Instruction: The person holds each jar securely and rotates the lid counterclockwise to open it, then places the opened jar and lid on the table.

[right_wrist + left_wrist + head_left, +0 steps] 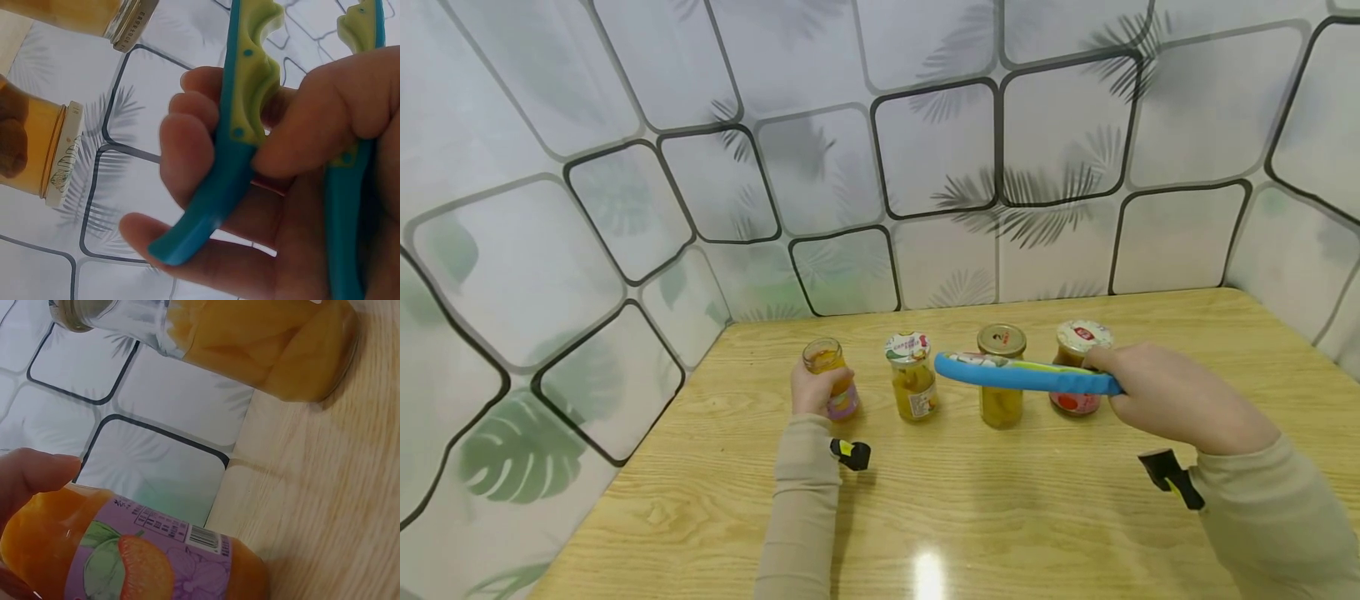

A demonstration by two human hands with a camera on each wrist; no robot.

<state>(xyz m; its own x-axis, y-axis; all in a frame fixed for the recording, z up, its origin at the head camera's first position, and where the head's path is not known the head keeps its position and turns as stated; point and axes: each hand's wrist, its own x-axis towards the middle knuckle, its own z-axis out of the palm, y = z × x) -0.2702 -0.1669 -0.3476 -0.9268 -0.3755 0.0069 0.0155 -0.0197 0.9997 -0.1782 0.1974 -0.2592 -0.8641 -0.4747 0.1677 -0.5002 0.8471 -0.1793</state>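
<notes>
My left hand (pixel 812 388) grips a glass jar of orange fruit with a purple label (pixel 843 402), at the left of a row of jars; its thumb lies over the jar's upper part in the left wrist view. The jar's base is at the tabletop. My right hand (pixel 1180 402) holds a blue and yellow-green jar opener (pixel 1022 375) up in front of the right-hand jars. In the right wrist view, the opener's two arms stand apart, with scalloped inner edges (pixel 253 75), and fingers curl about the handles. The opener's far end is outside that view.
Right of the gripped jar stand a jar with a patterned white lid (pixel 914 390), a taller gold-lidded jar (pixel 1002 407) and a white-lidded jar with a red label (pixel 1077 404), partly behind the opener. A patterned wall (pixel 936 150) borders the wooden table (pixel 985 517).
</notes>
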